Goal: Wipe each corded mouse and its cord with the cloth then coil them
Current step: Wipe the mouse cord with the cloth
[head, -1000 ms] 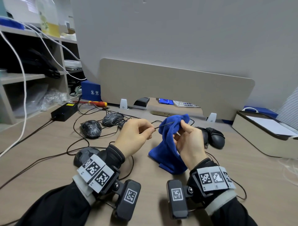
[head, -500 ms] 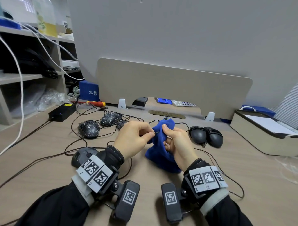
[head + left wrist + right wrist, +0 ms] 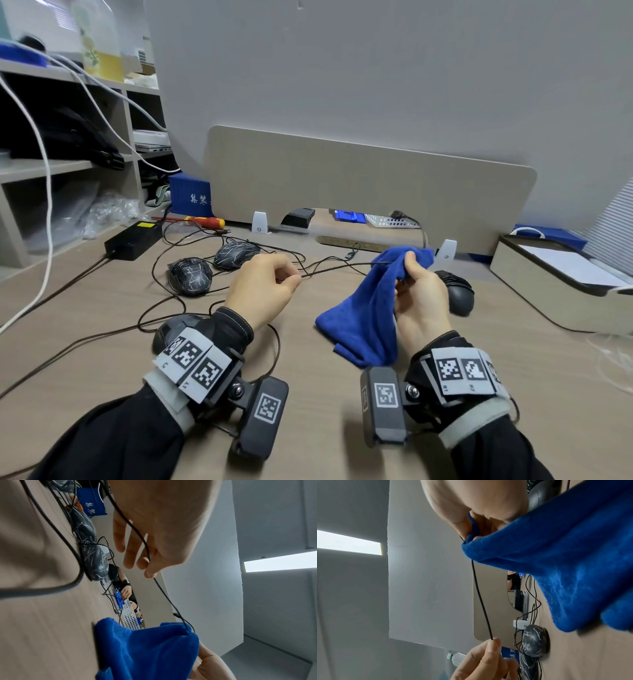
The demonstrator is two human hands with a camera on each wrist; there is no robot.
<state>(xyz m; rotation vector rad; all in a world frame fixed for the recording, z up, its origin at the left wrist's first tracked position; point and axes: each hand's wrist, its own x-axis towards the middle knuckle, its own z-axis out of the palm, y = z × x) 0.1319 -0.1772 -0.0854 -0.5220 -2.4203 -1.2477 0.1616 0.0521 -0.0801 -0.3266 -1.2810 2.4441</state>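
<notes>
My left hand (image 3: 265, 286) pinches a thin black cord (image 3: 339, 269) between thumb and forefinger. The cord (image 3: 481, 599) runs taut to my right hand (image 3: 416, 294), which grips a blue cloth (image 3: 366, 318) folded round the cord. The cloth (image 3: 145, 649) hangs down to the desk. A dark mouse (image 3: 178, 329) lies partly hidden behind my left wrist. Two black mice with white scribble lines (image 3: 191, 275) (image 3: 236, 255) sit further back on the left. Two plain black mice (image 3: 457, 291) lie behind my right hand.
Loose cords (image 3: 161, 308) trail over the left of the desk (image 3: 102, 325). A black power brick (image 3: 133, 236) and a red screwdriver (image 3: 205, 222) lie at the back left. A beige divider (image 3: 370, 192) closes the back. A beige tray (image 3: 561, 284) stands at right. Shelves (image 3: 68, 164) rise at left.
My hands, close together half a second ago, have drawn apart. The right hand slid the cloth rightward along the cord, leaving a longer bare stretch between the hands.
</notes>
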